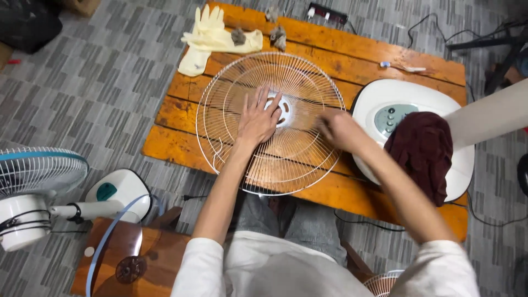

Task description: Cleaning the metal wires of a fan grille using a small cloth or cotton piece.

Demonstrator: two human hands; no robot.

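One white wire fan guard (pixel 272 124) flat on orange wooden table (pixel 341 60), near rim overhanging table edge. Left hand (pixel 257 118) released, flat beside guard hub; right hand (pixel 338 129) blurred, grip cannot tell. Two rubber gloves (pixel 212 36) beyond guard.

White short sleeves, grey trousers, bare forearms

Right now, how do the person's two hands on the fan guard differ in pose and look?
The left hand lies flat with fingers spread beside the hub of the white wire fan guard; the right hand is curled nearer the rim. The left hand looks sharp, while the right hand is blurred. Whether the right hand holds anything cannot be told. Both are bare and rest on the same guard on the orange wooden table.
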